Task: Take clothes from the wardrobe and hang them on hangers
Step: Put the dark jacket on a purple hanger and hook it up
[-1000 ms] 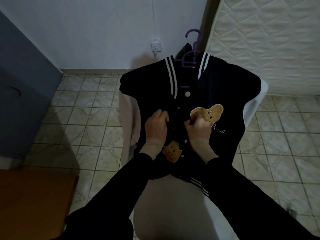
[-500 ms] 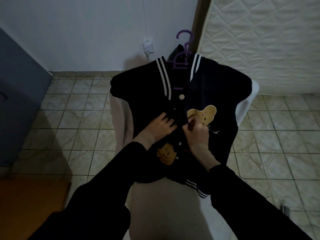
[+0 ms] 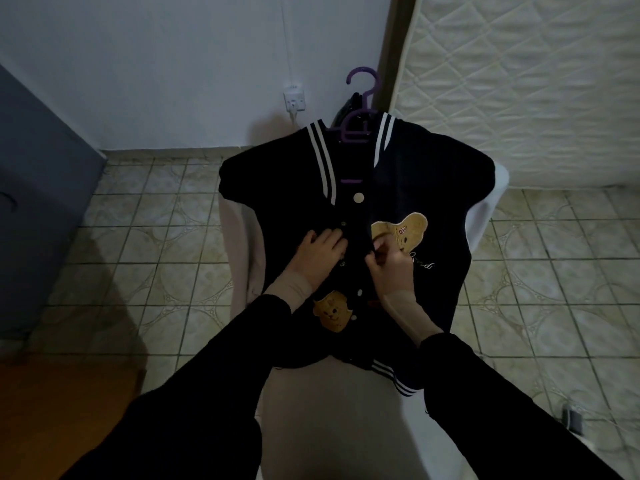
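Observation:
A black varsity jacket (image 3: 426,174) with white collar stripes and tan bear patches lies flat on a pale surface (image 3: 332,410), front side up. A purple hanger (image 3: 360,109) sits inside its neck, hook pointing away from me. My left hand (image 3: 320,252) rests on the left front panel beside the snap buttons, fingers curled on the fabric. My right hand (image 3: 389,259) pinches the edge of the right front panel at the placket. The top snap looks closed; the placket is open between my hands.
A quilted white mattress (image 3: 526,81) leans against the wall at right. A wall socket (image 3: 295,100) with a cable is behind the jacket. A blue-grey cabinet (image 3: 38,188) stands at left, a wooden surface (image 3: 59,410) at lower left. Tiled floor surrounds the pale surface.
Both hands have moved slightly up the jacket's front, staying on the placket edges. The view has shifted a little; the jacket and hanger stay in place.

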Tool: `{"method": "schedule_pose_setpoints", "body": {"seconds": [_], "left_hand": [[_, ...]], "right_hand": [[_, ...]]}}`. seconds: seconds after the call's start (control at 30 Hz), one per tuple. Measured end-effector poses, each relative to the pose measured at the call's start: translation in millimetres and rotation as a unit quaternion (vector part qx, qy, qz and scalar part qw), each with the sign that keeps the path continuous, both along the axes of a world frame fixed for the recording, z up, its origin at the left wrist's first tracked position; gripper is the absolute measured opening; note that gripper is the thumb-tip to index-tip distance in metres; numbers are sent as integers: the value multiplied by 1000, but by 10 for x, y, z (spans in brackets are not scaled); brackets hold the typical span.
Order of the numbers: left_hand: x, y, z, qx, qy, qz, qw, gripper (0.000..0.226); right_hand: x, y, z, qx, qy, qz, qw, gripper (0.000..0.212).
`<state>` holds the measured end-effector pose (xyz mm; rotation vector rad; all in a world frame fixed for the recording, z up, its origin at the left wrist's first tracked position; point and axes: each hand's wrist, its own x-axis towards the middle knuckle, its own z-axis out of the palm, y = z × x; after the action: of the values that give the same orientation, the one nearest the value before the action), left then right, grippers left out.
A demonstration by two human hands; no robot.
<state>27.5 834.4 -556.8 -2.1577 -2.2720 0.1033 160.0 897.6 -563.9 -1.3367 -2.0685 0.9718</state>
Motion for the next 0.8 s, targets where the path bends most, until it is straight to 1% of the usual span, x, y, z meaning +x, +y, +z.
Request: {"method": "schedule_pose_setpoints", "body": {"seconds": [0.03,0.07,0.1,0.17,0.23,0.33,0.4,0.47,0.53,0.6,0.63,0.7,0.8], "left_hand": [[41,-14,32,5,-78,35,996,26],[77,-34,56,32,-150,66,986,22],[109,-53,87,61,-214,91,971,18],[129,-79,132,87,-326,136,931,11],[118,-75,162,92,-403,182,892,7],[137,-27,239,115,-486,257,827,4],[163,8,281,124,-517,302,791,5],[191,33,305,125,-536,335,764,6],[212,39,312,131,-547,355,747,7],[221,31,299,136,-558,368,732,9],[222,25,290,137,-560,374,726,8],[217,1,263,137,-560,381,723,8],[213,-51,239,131,-558,374,729,10]], "right_hand": [[15,-7,14,-15,15,3,1000,11],[32,-11,27,-26,27,5,999,9],[46,-12,36,-31,38,7,999,8],[70,-9,50,-44,61,6,997,8],[74,-4,89,-65,88,-1,994,7],[47,-5,175,-91,137,-14,986,10],[25,-22,226,-111,158,-10,981,12],[12,-46,248,-131,169,-4,977,13],[16,-66,254,-146,165,-1,976,17],[27,-76,239,-164,162,5,973,26],[32,-78,232,-181,164,11,970,29],[41,-71,216,-219,171,24,960,27],[60,-47,201,-238,171,37,956,22]]}}
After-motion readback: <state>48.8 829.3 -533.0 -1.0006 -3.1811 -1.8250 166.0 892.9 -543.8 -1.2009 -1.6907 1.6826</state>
